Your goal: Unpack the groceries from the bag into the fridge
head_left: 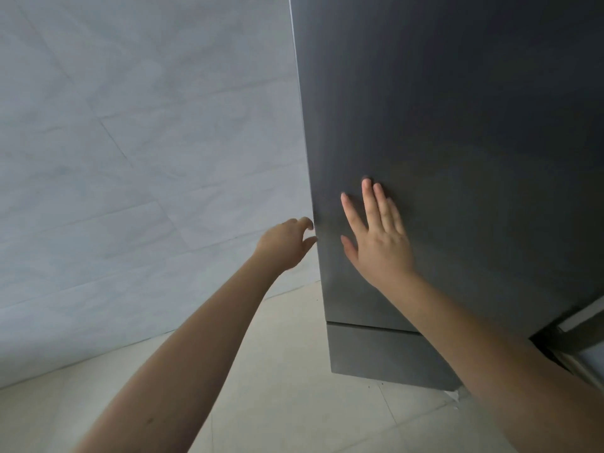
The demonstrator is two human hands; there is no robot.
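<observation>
**Both Hands Placed at the Closed Fridge Door**

Head view. The fridge [457, 125] is seen filling the right half of the frame as a tall, dark grey, brushed-metal body. Its upper door is shown closed, and a horizontal seam is seen low down, separating it from the lower door [376, 351] beneath. The fridge is stood on a pale tiled floor [277, 371], just beside a light grey tiled wall [130, 142] that occupies the left half of the frame.

The right hand [379, 237] is laid flat against the front of the upper door, near its left edge. Its fingers are held straight and slightly spread, with the thumb set apart to the left. Nothing is gripped by it.

The left hand [287, 243] is positioned at the left edge of the upper door, at about the same height as the right hand. Its fingers are curled toward that edge, with the fingertips touching or almost touching it; whether the edge is actually gripped cannot be told.

At the lower right corner, part of a dark frame with a pale panel [585, 325] is seen beside the fridge. The grocery bag is not seen in this view.
</observation>
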